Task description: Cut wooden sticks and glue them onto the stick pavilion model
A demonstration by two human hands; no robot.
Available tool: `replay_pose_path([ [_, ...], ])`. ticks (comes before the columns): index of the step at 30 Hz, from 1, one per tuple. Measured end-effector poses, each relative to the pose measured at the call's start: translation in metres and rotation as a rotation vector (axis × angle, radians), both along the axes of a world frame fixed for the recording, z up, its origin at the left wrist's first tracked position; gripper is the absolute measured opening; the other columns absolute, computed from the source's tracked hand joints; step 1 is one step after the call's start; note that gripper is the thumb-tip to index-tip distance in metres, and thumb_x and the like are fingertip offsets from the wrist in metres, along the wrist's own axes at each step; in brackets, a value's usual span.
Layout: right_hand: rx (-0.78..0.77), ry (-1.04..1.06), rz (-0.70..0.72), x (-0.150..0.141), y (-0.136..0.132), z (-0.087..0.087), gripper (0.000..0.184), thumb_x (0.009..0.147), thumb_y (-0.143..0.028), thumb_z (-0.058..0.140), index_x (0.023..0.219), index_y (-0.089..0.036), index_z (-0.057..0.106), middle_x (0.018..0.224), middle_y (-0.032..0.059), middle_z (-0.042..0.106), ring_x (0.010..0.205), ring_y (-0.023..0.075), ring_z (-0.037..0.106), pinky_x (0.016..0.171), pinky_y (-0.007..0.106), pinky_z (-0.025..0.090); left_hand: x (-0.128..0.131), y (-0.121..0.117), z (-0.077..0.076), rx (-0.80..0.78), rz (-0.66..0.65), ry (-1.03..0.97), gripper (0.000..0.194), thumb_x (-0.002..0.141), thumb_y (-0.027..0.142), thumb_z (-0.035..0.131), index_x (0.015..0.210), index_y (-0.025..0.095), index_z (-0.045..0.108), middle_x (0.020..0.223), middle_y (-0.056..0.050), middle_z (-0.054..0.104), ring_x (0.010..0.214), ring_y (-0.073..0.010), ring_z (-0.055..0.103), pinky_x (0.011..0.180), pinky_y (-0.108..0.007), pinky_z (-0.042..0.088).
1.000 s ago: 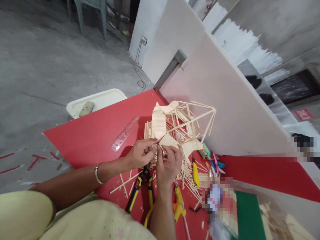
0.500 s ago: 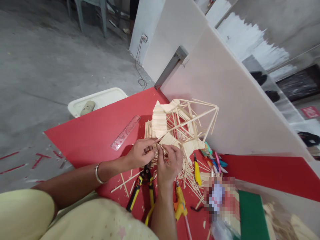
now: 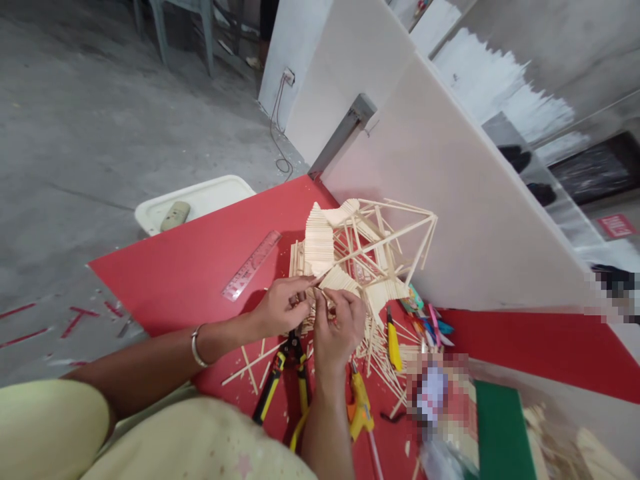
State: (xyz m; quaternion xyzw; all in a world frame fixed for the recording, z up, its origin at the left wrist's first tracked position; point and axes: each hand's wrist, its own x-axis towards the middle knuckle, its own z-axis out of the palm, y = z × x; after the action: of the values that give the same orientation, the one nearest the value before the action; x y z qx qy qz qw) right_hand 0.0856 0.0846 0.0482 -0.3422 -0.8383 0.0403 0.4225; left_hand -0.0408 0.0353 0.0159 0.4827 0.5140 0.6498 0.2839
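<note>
My left hand (image 3: 283, 307) and my right hand (image 3: 340, 327) come close together over the red table, fingertips pinched on a short, thin wooden stick (image 3: 317, 288) that is mostly hidden by the fingers. Just beyond them stands a model (image 3: 373, 247) built of thin wooden sticks, with an open frame and ribbed panels. Under the wrists lie black-and-yellow pliers (image 3: 276, 383). A yellow glue gun (image 3: 360, 407) rests to the right of my right forearm. Loose sticks (image 3: 387, 367) are scattered beside and beneath my hands.
A clear ruler (image 3: 251, 265) lies on the red tabletop (image 3: 200, 267), left of the model. To the right are a yellow cutter knife (image 3: 394, 343), pens (image 3: 435, 327) and a green box (image 3: 505, 427). A white partition (image 3: 450, 200) rises behind. A white tray (image 3: 220, 193) holds a remote.
</note>
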Motion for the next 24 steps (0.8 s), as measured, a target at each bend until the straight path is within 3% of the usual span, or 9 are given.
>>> replay_pose_path([
  [24, 0.026, -0.005, 0.001, -0.0007, -0.0009, 0.0009, 0.012, 0.089, -0.019, 0.069, 0.1, -0.02, 0.071, 0.094, 0.0052, 0.063, 0.092, 0.0167, 0.059, 0.086, 0.037, 0.051, 0.0006, 0.0018, -0.0047, 0.029, 0.031, 0.023, 0.04, 0.08, 0.013, 0.058, 0.116, 0.014, 0.073, 0.086, -0.006, 0.071, 0.075, -0.0155, 0.063, 0.073, -0.027, 0.053],
])
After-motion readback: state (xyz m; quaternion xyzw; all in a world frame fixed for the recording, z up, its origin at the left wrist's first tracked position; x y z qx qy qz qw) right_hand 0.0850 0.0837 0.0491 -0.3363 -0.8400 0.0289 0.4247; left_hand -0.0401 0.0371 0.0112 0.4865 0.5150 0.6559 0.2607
